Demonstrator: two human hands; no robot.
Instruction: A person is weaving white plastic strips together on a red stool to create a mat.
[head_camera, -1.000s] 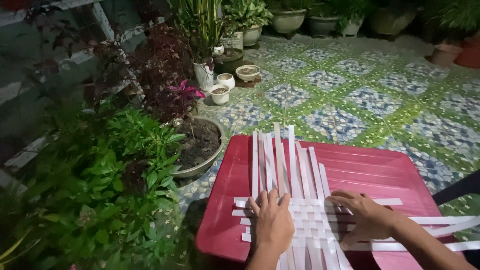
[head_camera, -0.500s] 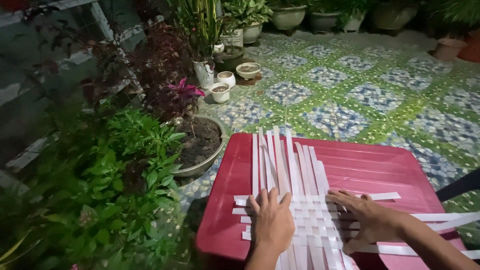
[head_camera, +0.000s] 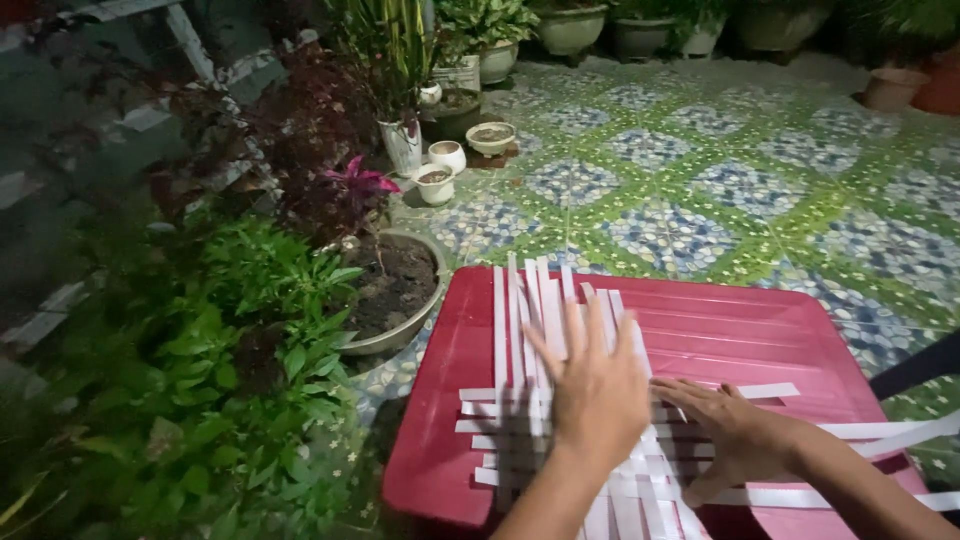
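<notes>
A mat of white strips lies woven on a red plastic table. Several long strips run away from me and others cross them sideways. My left hand lies flat with fingers spread on the lengthwise strips near the middle of the weave. My right hand rests palm down on the crossing strips to the right, its fingers pointing left. Neither hand grips anything.
A round pot of dark soil stands just left of the table, with leafy green plants beside it. Small white pots and larger planters sit farther back on the patterned tile floor.
My left hand has slid forward and to the right over the lengthwise strips. My right hand stays on the crossing strips. The view has shifted slightly.
</notes>
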